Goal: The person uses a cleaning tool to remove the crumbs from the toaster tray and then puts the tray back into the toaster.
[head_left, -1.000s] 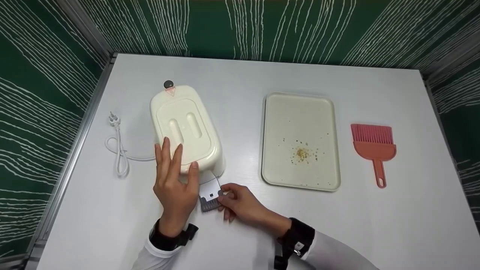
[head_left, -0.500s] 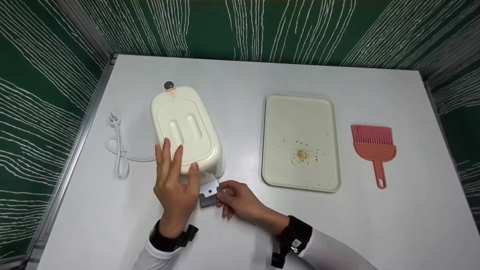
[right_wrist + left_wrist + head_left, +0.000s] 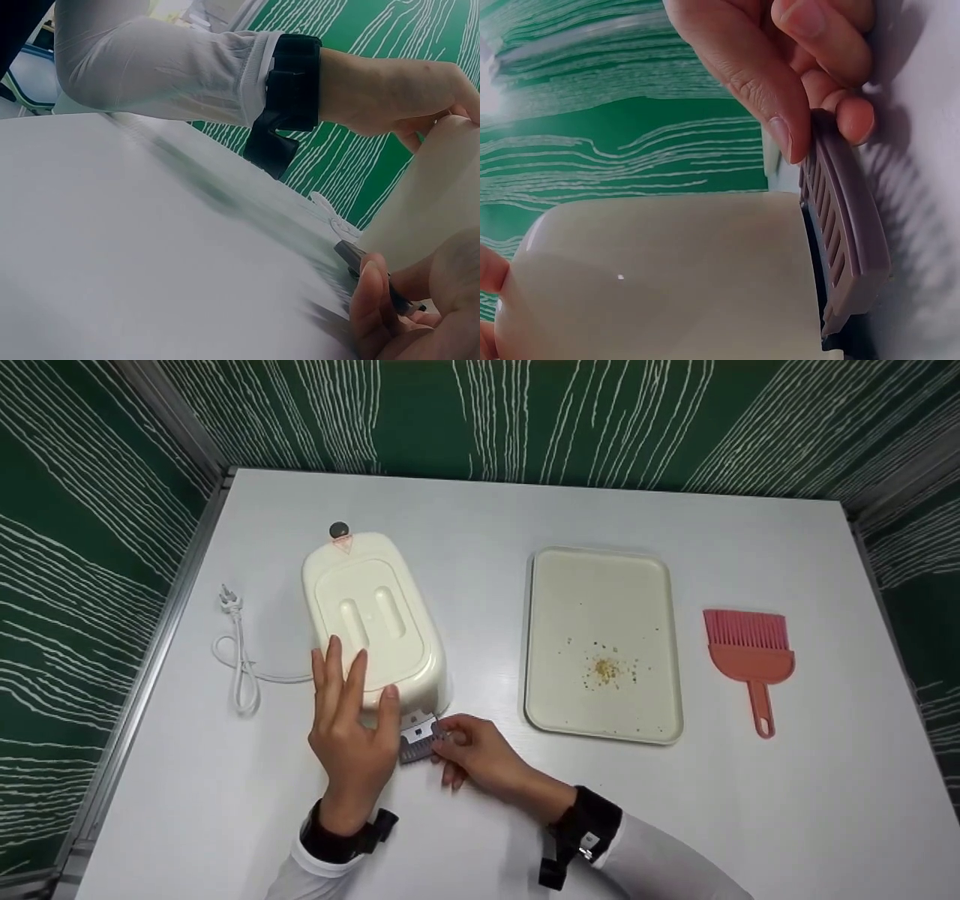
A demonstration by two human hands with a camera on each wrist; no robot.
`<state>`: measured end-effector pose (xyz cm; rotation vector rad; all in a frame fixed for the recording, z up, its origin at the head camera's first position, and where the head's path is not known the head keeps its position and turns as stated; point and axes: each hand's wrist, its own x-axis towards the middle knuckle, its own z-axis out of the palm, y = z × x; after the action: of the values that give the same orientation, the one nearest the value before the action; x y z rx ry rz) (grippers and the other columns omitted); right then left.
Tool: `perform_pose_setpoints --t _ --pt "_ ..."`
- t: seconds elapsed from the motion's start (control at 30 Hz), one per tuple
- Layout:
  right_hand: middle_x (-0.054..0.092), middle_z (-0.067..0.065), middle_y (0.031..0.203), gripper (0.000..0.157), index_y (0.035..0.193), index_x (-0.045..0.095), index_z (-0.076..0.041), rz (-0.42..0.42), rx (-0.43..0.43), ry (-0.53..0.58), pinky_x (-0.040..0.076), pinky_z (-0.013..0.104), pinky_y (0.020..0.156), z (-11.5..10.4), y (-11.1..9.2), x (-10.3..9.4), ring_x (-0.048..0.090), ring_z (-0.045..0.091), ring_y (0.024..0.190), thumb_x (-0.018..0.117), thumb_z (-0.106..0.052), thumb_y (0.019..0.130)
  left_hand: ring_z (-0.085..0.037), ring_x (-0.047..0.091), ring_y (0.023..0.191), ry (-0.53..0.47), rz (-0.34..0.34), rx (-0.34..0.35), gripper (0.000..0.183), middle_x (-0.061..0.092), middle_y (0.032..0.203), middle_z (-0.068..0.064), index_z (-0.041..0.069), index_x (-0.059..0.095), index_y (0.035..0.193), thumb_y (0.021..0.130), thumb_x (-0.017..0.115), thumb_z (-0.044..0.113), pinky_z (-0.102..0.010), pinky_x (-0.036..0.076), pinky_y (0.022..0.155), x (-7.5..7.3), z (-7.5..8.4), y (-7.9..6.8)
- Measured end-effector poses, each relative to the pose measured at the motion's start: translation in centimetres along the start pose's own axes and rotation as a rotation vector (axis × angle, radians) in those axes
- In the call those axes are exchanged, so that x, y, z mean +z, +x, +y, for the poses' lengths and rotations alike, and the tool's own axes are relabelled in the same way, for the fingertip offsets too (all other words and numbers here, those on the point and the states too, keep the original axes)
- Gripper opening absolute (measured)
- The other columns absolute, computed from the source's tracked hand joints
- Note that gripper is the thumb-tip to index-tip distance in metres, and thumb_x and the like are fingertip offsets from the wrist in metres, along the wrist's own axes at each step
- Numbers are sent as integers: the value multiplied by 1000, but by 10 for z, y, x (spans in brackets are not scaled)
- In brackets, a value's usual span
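A cream toaster with a lid on top stands at the left of the table. My left hand rests on its near end, fingers spread and straight over the lid's edge. At the toaster's base, my right hand pinches the right end of a crumb tray between thumb and fingers. The tray's slotted grey front stands just out from the toaster wall in the left wrist view, and only a short strip of its pale metal shows from above. Its remainder is hidden inside the toaster.
A pale rectangular baking tray with yellowish and dark crumbs lies right of the toaster. Farther right is a coral-red brush. A white power cord with a plug lies bundled at the left. Green patterned panels border the table.
The crumb tray has slid farther into the toaster, pushed forward by my right hand, so less of its metal shows. My left hand has stayed on the lid.
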<state>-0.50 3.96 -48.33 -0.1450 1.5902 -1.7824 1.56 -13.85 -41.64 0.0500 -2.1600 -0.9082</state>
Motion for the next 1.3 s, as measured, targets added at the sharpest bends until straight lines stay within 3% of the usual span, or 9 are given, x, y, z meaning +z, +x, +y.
perform_pose_setpoints --t 0.37,1.07,1.3 --pt "67 10 73 36 126 57 7 26 27 49 54 28 47 -1 4 1 65 15 53 73 -2 95 -46 36 149 -2 -13 0 45 48 157 -21 -5 68 132 93 70 16 -65 48 103 -1 2 1" --pt "64 8 73 41 127 54 13 116 26 52 53 25 46 -3 13 6 64 13 53 73 6 91 -45 36 149 6 -8 -1 44 49 157 -21 -4 68 132 93 70 16 -65 50 99 -1 1 0" --pt "63 8 72 33 119 55 11 131 27 63 54 25 46 -4 16 6 64 13 52 73 7 91 -45 36 150 8 -10 -9 44 49 157 -20 -4 68 133 93 70 16 -66 48 103 -1 0 0"
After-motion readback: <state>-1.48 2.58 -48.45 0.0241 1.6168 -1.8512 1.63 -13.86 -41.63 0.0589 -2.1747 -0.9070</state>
